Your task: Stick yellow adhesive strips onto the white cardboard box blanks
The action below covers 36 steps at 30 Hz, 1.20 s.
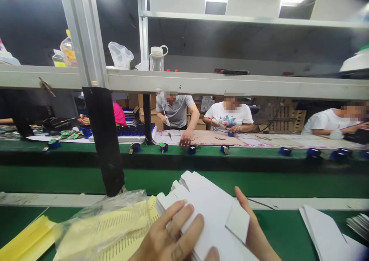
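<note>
Green worktop (284, 228) underlies white carton blanks (213, 201); left hand (174, 236) and right hand (254, 227) clasp them, seemingly squaring; next likely needs even pressure.

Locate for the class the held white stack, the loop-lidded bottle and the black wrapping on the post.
White stack (209, 201): head view, top face.
Loop-lidded bottle (157, 62): head view, clear body.
Black wrapping (104, 140): head view, middle of its front.

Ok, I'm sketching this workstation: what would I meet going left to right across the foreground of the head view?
Yellow sheet → plastic-covered yellow printed sheets → stack of flat white card → right hand → loose white card pieces.
</note>
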{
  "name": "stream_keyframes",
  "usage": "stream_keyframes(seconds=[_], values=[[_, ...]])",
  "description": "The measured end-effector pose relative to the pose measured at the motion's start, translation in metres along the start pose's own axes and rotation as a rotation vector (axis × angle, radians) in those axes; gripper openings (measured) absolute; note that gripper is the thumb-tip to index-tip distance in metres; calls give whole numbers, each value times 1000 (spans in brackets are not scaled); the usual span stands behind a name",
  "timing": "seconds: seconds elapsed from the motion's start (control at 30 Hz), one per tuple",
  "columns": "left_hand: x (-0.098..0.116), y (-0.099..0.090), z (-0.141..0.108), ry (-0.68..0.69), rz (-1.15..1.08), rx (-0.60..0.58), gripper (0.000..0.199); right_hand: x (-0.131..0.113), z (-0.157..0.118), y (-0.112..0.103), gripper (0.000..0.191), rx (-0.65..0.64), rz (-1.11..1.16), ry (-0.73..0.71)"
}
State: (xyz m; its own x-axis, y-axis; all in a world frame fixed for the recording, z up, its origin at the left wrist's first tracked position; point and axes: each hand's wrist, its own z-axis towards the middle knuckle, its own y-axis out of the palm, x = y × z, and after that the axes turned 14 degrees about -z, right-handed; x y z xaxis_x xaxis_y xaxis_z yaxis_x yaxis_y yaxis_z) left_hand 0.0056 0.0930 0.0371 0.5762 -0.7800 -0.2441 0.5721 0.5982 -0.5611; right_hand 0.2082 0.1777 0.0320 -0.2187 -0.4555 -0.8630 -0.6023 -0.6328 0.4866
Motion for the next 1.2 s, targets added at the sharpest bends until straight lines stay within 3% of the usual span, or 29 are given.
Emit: stream_keyframes(seconds=[0.23, 0.43, 0.5, 0.63, 0.73, 0.8, 0.87, 0.93, 1.0, 1.07, 1.13, 1.2], values=[[2, 3, -2, -57, -78, 72, 19, 5, -10, 11, 84, -27, 71, 42], [3, 14, -3, -39, 8, 157, 12, 4, -12, 5, 64, 145, 82, 38], [6, 16, -4, -49, 39, 106, 8, 6, -10, 4, 60, 188, 87, 20], [16, 14, -6, -244, 2, -47, 18, 14, -5, -3, 41, 214, 28, -57], [19, 14, -7, -271, -12, -37, 21, 21, -3, -6, 31, 294, -41, -61], [16, 14, -8, -268, 32, -3, 30, 21, -2, -4, 38, 348, -29, -82], [11, 14, -9, -347, 42, 44, 53, 15, -2, 0, 52, 413, -9, -126], [4, 12, -11, -607, -160, 111, 70, 7, -4, 5, 69, 515, -61, -205], [-4, 9, -13, -1006, -633, 231, 72, 3, -7, 11, 84, 667, -231, -334], [-12, 7, -11, -1297, -1156, 371, 96, 10, -10, 17, 95, 817, -439, -464], [-17, 5, -5, -1318, -1521, 428, 119, 29, -13, 22, 99, 879, -570, -526], [-18, 2, 4, -1201, -1717, 369, 104, 52, -14, 22, 96, 814, -574, -519]])
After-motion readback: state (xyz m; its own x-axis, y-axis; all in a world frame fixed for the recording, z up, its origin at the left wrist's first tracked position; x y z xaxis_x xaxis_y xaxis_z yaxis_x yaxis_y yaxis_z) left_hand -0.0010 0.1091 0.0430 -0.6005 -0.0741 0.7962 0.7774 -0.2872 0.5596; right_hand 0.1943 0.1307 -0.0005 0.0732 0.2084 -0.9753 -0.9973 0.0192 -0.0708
